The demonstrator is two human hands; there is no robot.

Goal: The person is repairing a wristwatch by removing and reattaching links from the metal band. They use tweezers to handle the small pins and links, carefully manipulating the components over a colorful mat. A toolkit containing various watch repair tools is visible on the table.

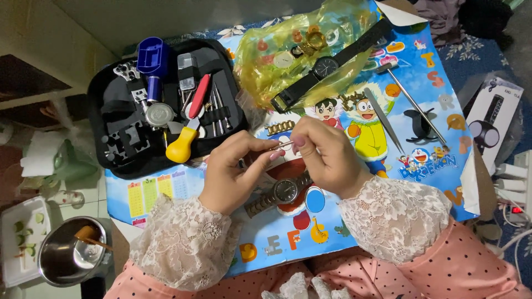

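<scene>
Both hands pinch a thin metal pin [284,145] between them: the left hand [235,171] closes thumb and forefinger on its left end, and the right hand [327,158] closes its fingertips on the right end. The pin is held just above a colourful cartoon-printed table top [421,138], and what kind of pin it is cannot be told at this size.

Far left, on the floor, stands a steel bowl [66,252] with a spoon in it. Next, on the table's left part, lies an open black tool case [113,124] holding a blue case holder [152,58], a round metal case opener [159,114], a red-handled tool [198,95] and a yellow-handled tool [181,147].

Directly below the hands, a wristwatch with a dark dial and metal link band [280,194] lies flat on the table, partly hidden by the wrists. Just above the hands rests a short piece of gold link band [280,127].

Further up, a crumpled yellow plastic bag [266,55] holds small watch parts, and a black strap watch [327,66] lies across it. To the right of the hands lie tweezers [385,127] and a long thin metal tool [415,108]. At the far right, off the table, sits a white box [493,119].
</scene>
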